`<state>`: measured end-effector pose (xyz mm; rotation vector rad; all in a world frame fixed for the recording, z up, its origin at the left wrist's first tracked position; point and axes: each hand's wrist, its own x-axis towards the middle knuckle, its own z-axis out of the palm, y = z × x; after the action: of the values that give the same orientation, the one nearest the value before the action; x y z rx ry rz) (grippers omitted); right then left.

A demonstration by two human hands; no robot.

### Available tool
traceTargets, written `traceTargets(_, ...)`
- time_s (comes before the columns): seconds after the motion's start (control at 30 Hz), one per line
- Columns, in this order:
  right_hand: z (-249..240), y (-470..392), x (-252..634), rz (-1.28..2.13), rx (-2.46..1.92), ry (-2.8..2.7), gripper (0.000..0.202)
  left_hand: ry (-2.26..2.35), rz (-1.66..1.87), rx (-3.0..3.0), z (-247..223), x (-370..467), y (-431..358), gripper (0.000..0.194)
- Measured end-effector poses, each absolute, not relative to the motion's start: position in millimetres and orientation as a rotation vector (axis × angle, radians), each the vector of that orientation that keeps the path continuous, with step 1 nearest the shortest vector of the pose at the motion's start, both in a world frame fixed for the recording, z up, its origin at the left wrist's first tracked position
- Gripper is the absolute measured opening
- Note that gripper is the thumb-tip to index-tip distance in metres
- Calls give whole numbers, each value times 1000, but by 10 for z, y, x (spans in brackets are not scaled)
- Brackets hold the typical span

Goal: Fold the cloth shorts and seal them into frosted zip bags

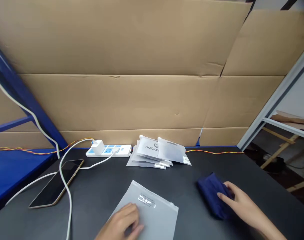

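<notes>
My right hand [238, 203] grips a folded navy-blue cloth item [213, 195] by its right edge, with the thumb on top and fingers round the side. The cloth is slightly blurred and hangs over or rests on the right part of the table; I cannot tell which. A frosted zip bag [159, 215] lies flat in front of me, its slider top edge away from me and a small clear label with print near that edge. My left hand [124, 220] is on the bag's left side, fingers curled and closed against it. The bag's near end runs out of view.
A stack of frosted zip bags [152, 156] lies at the back of the black table [101, 193]. Left of it sits a white power strip [123, 150] with a charger [98, 146]. A white cable [66, 186] crosses a phone [56, 183]. Cardboard [141, 100] walls the back.
</notes>
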<state>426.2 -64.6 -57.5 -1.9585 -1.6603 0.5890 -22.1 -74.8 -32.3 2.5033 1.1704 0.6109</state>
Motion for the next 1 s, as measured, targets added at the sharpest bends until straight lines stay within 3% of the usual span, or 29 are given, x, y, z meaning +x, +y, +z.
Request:
traceTargets(0.13,-350,-237,4017,851,-1779,-1730,21,1110,460,2608,-35,-26,-342,8)
traceTargets(0.33,-261,191,3714,1524,-1360,-1701,33,895,401,2741,-100,182,63,13)
traceTargets(0.43,-345,174,3678,1601,-1311,-1641,40,832,422,2708,-158,305,-3,4)
traceTargets(0.53,-421,121,3689,1677,-1254,-1520,49,779,374,2681,-146,380,-97,8)
traceTargets(0.67,-474,115,3700,1700,-1233,-1458,58,906,311,2588,-130,360,-92,31)
traceTargets(1.0,-529,69,3593,1683,-1175,-1436,58,996,280,2397,-196,367,-103,15)
